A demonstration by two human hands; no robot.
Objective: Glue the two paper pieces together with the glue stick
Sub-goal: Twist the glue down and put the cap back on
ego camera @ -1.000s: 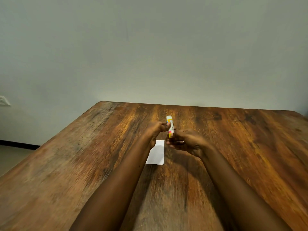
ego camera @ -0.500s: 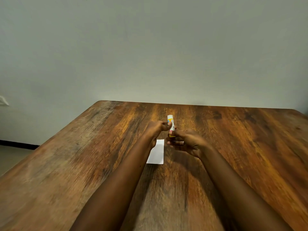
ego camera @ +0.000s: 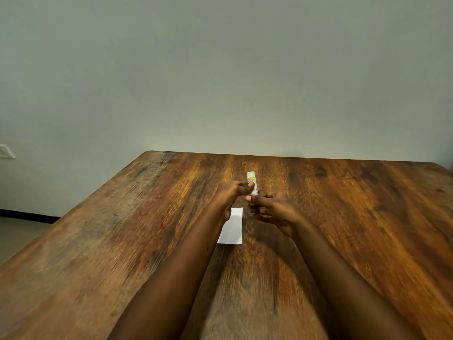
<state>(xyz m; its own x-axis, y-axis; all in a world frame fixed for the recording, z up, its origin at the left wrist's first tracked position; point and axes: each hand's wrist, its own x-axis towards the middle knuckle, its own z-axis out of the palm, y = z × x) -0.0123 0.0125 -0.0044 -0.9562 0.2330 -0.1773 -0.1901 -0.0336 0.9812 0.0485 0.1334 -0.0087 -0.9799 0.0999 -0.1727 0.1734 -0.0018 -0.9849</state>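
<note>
- the glue stick is held up above the counter, nearly upright, its white cap end on top and the yellow label below it.
- the left hand grips the stick's middle from the left, thumb laid across the label and fingers curled behind it.
- the right hand comes in from the right and pinches the stick's lower end with its fingertips (the frame is blurred here, so the exact hold is hard to read); the other fingers reach out to the left below it.
- a white paper piece lies flat on the counter just below the hands, its left edge hidden by the left wrist; only this one piece shows.
- both bare forearms reach in from the near edge.
- behind the counter stands a plain grey wall, with a wall socket at far left.
</note>
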